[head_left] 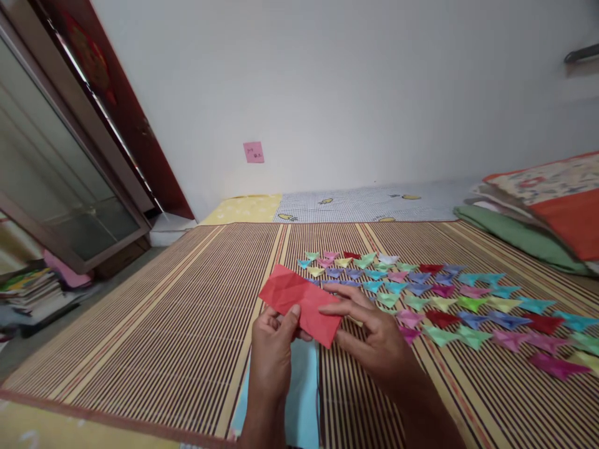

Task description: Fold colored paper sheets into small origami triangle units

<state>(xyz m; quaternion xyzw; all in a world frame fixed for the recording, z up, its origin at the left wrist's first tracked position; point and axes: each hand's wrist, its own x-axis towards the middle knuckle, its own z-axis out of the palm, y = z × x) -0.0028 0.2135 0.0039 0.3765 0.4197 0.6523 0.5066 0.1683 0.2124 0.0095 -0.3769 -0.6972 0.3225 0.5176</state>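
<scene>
A creased red paper [299, 299], folded into a rectangle, is held up over the striped mat, slanting down to the right. My left hand [276, 337] grips its lower edge, with the thumb on top and the fingers beneath. My right hand [369, 324] has its fingers closed round the paper's right end. Under my left forearm lies a light blue sheet [302, 393]. To the right, rows of small folded paper shapes [442, 318] in several colours are spread over the mat.
The striped bamboo mat [187, 299] covers the bed. Folded bedding [524, 240] is piled at the right. A pink note [253, 152] is stuck on the white wall behind. Books [30, 290] lie beyond the mat at the left, below a glass-panelled door [60, 162].
</scene>
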